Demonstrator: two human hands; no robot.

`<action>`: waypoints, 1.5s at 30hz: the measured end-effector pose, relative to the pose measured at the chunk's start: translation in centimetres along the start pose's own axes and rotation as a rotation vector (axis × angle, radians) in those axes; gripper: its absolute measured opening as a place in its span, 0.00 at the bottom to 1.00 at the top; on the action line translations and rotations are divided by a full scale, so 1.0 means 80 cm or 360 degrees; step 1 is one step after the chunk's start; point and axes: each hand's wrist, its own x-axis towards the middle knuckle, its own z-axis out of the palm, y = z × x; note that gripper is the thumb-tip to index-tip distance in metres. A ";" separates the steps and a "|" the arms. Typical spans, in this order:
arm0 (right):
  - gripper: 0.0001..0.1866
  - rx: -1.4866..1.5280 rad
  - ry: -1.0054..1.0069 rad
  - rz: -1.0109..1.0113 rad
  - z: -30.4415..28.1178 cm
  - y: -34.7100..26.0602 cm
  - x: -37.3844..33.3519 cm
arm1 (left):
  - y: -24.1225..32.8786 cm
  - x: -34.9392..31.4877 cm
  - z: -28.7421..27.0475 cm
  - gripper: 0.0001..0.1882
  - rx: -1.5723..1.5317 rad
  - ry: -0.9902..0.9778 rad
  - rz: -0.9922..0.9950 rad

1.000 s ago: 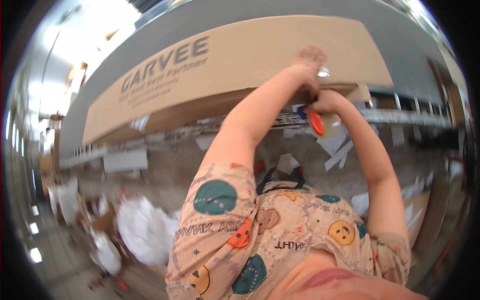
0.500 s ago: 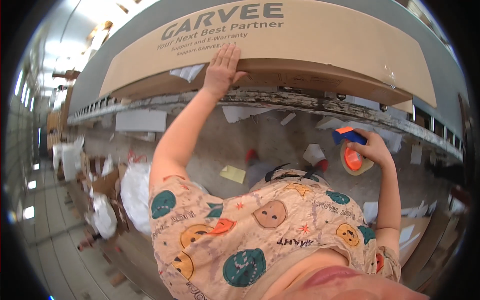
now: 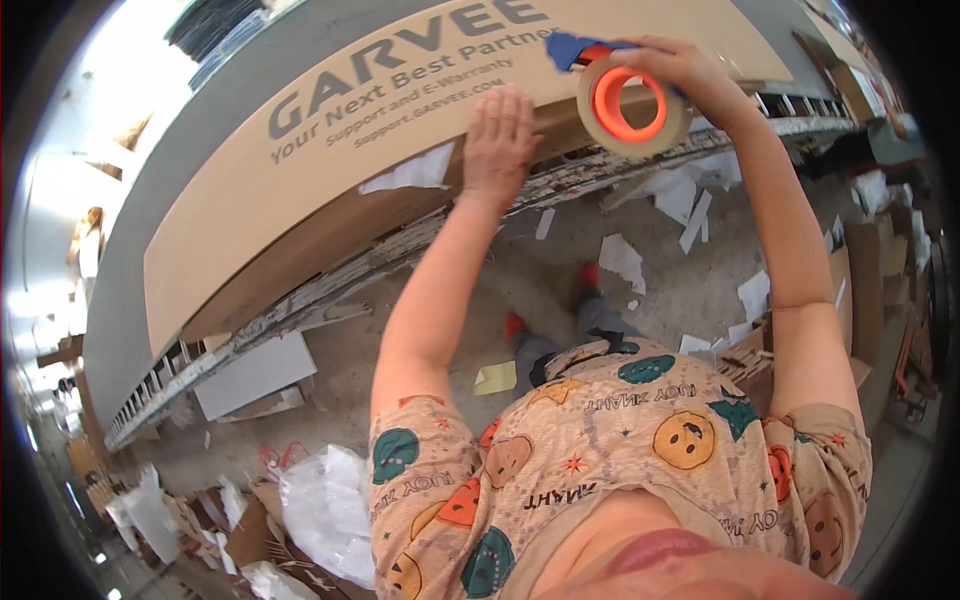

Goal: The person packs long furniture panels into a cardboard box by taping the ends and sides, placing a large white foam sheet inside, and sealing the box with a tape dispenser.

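Note:
A long brown cardboard box with dark printing lies in front of me. My left hand rests flat on its near top edge, fingers together and stretched out, holding nothing. Beside that hand a torn white piece of paper sticks out at the box's edge. In my right hand is a blue and orange tape dispenser with a wide roll of tan tape on it. It is over the box's near edge, to the right of my left hand. Whether tape touches the box I cannot tell.
The box lies on a grey conveyor belt with a worn metal side rail. Scraps of white paper and a yellow sheet litter the floor. White plastic bags and cardboard pieces lie behind me at left.
My right hand has lifted the tape dispenser from beside my body up to the box. The left hand stays flat at the box edge. My view has turned.

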 end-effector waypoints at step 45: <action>0.39 -0.1859 -0.0216 -0.1618 0.229 0.044 0.113 | -0.086 -0.156 -0.095 0.19 0.0300 0.0642 -0.0833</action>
